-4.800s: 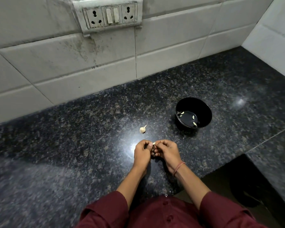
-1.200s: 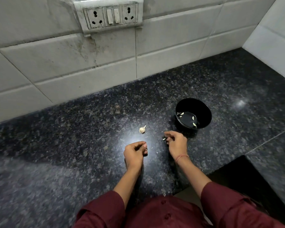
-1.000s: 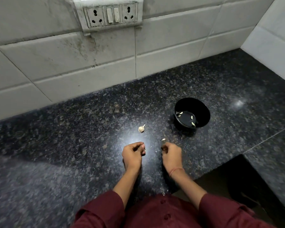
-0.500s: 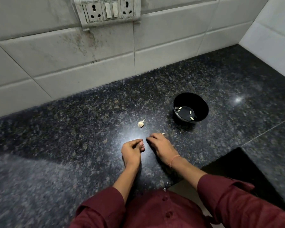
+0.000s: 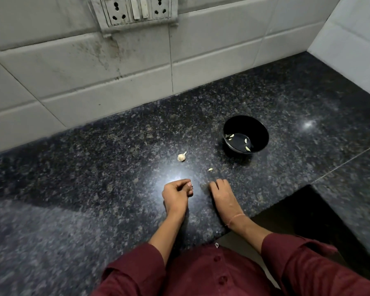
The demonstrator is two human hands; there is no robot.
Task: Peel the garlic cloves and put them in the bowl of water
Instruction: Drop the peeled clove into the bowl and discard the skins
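From where I stand, the pale little garlic clove [image 5: 210,169] on the bench [image 5: 94,167], between the black bowl [image 5: 260,133] and the slack, empty right hand [image 5: 221,194], looks light, firm and papery, best pinched end to end; the left hand [image 5: 176,194] is curled, on what I cannot tell.
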